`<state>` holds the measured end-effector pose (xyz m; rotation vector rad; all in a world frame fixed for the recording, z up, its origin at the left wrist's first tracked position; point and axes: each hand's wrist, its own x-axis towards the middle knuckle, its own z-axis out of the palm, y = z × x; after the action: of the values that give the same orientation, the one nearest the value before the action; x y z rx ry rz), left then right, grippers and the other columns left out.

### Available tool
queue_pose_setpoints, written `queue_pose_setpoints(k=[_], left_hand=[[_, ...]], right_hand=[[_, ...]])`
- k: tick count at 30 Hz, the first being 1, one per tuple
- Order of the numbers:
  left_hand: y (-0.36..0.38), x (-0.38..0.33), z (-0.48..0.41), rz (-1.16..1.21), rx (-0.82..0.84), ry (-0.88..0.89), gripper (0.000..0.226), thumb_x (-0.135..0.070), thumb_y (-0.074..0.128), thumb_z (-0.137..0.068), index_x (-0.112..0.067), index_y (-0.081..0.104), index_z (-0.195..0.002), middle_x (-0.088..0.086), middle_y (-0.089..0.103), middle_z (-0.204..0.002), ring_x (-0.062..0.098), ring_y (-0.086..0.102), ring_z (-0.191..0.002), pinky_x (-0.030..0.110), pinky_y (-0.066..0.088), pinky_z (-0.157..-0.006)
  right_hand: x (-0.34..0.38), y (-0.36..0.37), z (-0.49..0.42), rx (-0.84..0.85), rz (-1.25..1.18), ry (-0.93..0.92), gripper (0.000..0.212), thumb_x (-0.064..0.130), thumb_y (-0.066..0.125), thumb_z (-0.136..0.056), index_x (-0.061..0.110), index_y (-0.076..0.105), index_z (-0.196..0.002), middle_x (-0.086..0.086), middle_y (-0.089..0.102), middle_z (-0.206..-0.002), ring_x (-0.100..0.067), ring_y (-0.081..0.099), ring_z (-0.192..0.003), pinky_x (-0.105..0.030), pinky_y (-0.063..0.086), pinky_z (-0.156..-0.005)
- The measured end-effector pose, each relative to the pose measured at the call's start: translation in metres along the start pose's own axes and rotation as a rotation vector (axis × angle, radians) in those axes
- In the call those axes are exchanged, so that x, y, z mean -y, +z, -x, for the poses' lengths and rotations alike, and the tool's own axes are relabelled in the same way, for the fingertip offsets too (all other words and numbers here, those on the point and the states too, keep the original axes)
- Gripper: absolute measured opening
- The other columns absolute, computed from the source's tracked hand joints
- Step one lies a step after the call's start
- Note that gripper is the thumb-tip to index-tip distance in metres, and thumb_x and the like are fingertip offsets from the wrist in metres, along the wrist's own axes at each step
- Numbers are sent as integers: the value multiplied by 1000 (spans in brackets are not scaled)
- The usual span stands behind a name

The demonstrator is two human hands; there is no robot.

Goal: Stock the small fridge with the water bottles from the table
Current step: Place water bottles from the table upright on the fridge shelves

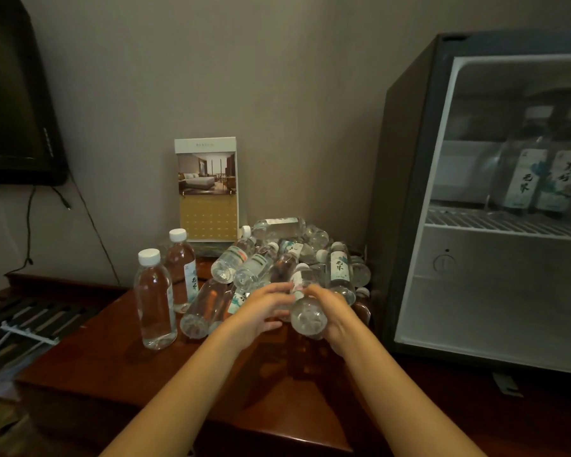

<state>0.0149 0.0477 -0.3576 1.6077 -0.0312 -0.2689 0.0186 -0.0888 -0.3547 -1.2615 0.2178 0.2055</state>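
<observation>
The right hand is clamped round a water bottle at the pile on the surface, just left of the fridge. The left hand touches the same bottle; whether it grips, I cannot tell.

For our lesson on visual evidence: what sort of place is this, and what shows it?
Probably a hotel room: a desk calendar picturing a furnished bedroom, a mini fridge stocked with water bottles, and a wall-mounted television.
</observation>
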Motion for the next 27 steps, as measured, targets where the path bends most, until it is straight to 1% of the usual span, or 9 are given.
queue_pose_setpoints(k=[3, 5, 7, 11, 13, 15, 18, 22, 27], left_hand=[[4, 5, 3, 98, -18, -30, 19, -28, 58, -90, -18, 59, -107, 5, 62, -114, 18, 59, -97, 35, 44, -87], [11, 6, 5, 129, 30, -28, 30, -37, 59, -88, -15, 60, -109, 4, 63, -112, 20, 58, -103, 38, 43, -94], [19, 3, 8, 184, 74, 5, 39, -39, 60, -86, -11, 62, -113, 6, 67, -107, 21, 60, -102, 36, 47, -90], [35, -9, 14, 246, 67, 127, 37, -28, 61, -87, -4, 60, -115, 9, 70, -101, 16, 68, -86, 28, 53, -73], [44, -16, 21, 222, 39, 188, 27, -19, 59, -88, -6, 59, -111, 5, 70, -93, 11, 69, -75, 22, 53, -62], [52, -23, 27, 206, 48, 230, 22, -14, 56, -90, -9, 59, -111, 5, 70, -97, 15, 69, -82, 25, 55, -70], [63, -34, 35, 151, 42, 304, 24, -11, 57, -88, -13, 58, -112, 8, 69, -103, 24, 67, -94, 37, 54, -83], [83, -47, 45, 78, 73, 401, 19, -10, 56, -87, -19, 59, -103, 8, 68, -97, 26, 66, -90, 40, 55, -79], [110, -59, 49, 83, 172, 475, 20, -8, 54, -88, -20, 59, -103, 9, 68, -99, 24, 68, -89, 36, 56, -74]], right_hand=[[0, -7, 21, 143, -255, 24, 17, 13, 45, -92, 2, 58, -91, -17, 59, -83, -25, 57, -71, -31, 49, -55], [-2, -16, 27, 192, -293, 22, 20, 14, 43, -90, 2, 58, -90, -18, 61, -82, -26, 56, -75, -36, 45, -67], [-4, -25, 30, 236, -303, 19, 24, 18, 45, -87, 1, 60, -96, -17, 66, -81, -27, 59, -77, -37, 46, -71], [0, -39, 36, 328, -199, 12, 43, 24, 52, -80, 2, 56, -117, -15, 66, -92, -26, 61, -80, -38, 46, -74], [8, -46, 42, 408, -116, -39, 55, 27, 62, -73, 4, 53, -122, -14, 65, -96, -25, 61, -82, -36, 47, -72], [16, -55, 49, 442, 9, -117, 65, 22, 71, -65, 8, 50, -125, -12, 65, -101, -24, 64, -86, -35, 53, -72], [25, -65, 59, 483, 170, -178, 71, 15, 74, -67, 8, 44, -131, -15, 63, -112, -27, 65, -95, -41, 54, -82], [38, -82, 78, 452, 355, -286, 62, 12, 74, -71, 14, 49, -127, -11, 65, -117, -28, 64, -106, -45, 49, -97], [55, -105, 103, 307, 455, -406, 60, 13, 78, -71, 19, 51, -125, -5, 67, -113, -21, 67, -100, -38, 54, -88]])
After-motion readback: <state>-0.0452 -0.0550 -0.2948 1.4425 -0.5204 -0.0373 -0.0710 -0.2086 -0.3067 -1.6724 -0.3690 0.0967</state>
